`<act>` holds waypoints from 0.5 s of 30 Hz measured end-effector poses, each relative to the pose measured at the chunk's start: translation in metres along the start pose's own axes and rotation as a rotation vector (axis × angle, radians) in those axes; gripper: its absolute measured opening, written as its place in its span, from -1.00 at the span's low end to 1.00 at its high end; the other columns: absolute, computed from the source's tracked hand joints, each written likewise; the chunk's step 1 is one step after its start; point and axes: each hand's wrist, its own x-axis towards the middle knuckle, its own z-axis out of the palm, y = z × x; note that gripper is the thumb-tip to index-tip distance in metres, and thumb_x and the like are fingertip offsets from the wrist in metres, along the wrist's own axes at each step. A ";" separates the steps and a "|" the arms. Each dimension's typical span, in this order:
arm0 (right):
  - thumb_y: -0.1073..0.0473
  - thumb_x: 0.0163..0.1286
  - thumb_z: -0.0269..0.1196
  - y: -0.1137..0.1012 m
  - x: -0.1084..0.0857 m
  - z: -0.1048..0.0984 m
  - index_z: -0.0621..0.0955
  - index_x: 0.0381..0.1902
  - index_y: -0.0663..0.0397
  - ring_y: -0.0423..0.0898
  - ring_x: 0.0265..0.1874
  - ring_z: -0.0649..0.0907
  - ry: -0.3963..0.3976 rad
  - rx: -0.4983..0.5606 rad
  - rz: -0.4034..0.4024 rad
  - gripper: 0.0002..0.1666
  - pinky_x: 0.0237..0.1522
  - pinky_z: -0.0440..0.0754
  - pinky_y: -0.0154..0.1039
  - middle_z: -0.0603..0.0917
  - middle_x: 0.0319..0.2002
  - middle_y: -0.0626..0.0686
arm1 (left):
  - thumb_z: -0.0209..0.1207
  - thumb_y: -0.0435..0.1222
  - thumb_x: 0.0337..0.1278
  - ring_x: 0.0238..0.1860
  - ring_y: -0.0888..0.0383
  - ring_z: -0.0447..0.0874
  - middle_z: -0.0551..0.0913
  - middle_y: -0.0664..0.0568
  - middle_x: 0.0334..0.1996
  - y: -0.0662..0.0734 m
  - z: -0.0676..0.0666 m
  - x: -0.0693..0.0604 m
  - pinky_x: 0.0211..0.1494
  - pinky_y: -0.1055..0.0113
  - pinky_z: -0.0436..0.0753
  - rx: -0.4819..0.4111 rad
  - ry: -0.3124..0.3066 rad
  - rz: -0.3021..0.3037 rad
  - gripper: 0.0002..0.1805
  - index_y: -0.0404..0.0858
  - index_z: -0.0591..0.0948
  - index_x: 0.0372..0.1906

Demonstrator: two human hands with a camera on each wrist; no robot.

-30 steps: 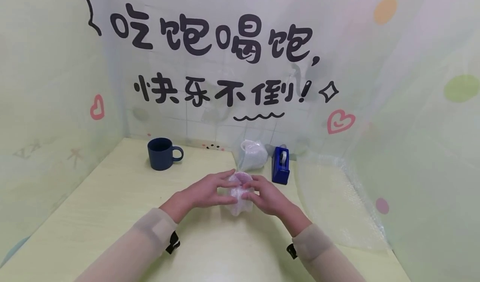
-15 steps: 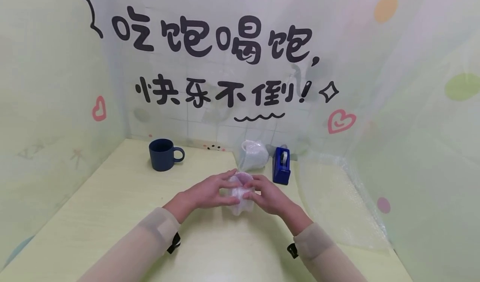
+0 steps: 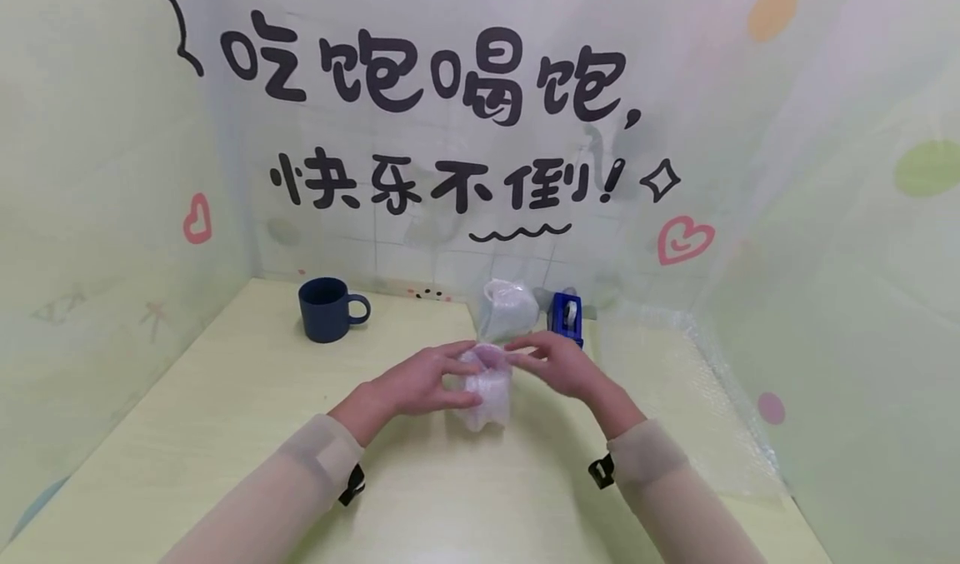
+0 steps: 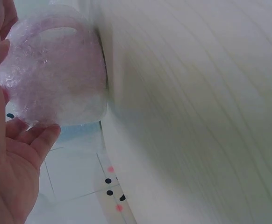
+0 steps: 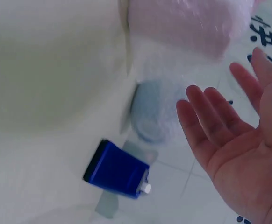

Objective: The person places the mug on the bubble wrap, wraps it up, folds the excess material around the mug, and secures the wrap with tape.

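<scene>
A pink mug [image 3: 491, 393] wrapped in bubble wrap stands in front of me on the table. In the left wrist view the mug [image 4: 56, 84] shows its handle through the wrap. My left hand [image 3: 420, 381] grips its left side, thumb in front and fingers behind. My right hand [image 3: 562, 364] hovers at the mug's upper right with its fingers extended. In the right wrist view the palm of the right hand [image 5: 239, 158] holds nothing and a gap separates it from the mug.
Behind the pink mug lies a white cup-shaped bundle [image 3: 510, 308] in bubble wrap. A blue tape dispenser [image 3: 564, 318] stands to its right, partly behind my right hand. A sheet of bubble wrap [image 3: 675, 406] lies at right; a dark blue mug [image 3: 324, 314] stands at back left.
My right hand has let go of the wrapped mug and moved up and right, now partly hiding the tape dispenser. My left hand stays on the mug.
</scene>
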 end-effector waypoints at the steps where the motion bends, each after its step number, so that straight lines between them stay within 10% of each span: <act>1: -0.07 0.63 0.34 0.001 0.003 -0.006 0.80 0.20 -0.04 0.04 0.00 0.83 0.019 -0.032 0.036 -0.63 0.08 0.83 0.04 0.83 0.16 0.08 | 0.42 0.05 0.42 0.63 -0.31 0.40 0.36 -0.26 0.67 0.000 0.000 0.000 0.64 -0.24 0.47 0.001 0.003 -0.003 -0.39 -0.15 0.71 0.42; 8: -0.02 0.67 0.25 0.024 0.025 -0.044 0.79 -0.13 0.13 -0.07 -0.28 0.70 0.095 -0.288 0.220 -0.65 -0.03 0.74 0.00 0.80 -0.28 0.01 | 0.43 0.02 0.39 0.63 -0.28 0.43 0.39 -0.24 0.66 -0.001 0.000 -0.001 0.65 -0.18 0.48 0.008 0.027 0.002 -0.40 -0.19 0.72 0.39; 15: 0.02 0.70 0.16 0.057 0.031 -0.055 0.29 -0.69 -0.07 -0.17 -0.66 0.23 0.065 -0.313 0.447 -0.34 -0.45 0.31 -0.21 0.20 -0.70 -0.15 | 0.45 0.00 0.37 0.62 -0.29 0.43 0.40 -0.25 0.65 -0.002 0.003 -0.001 0.65 -0.19 0.48 -0.008 0.040 0.012 -0.40 -0.21 0.73 0.38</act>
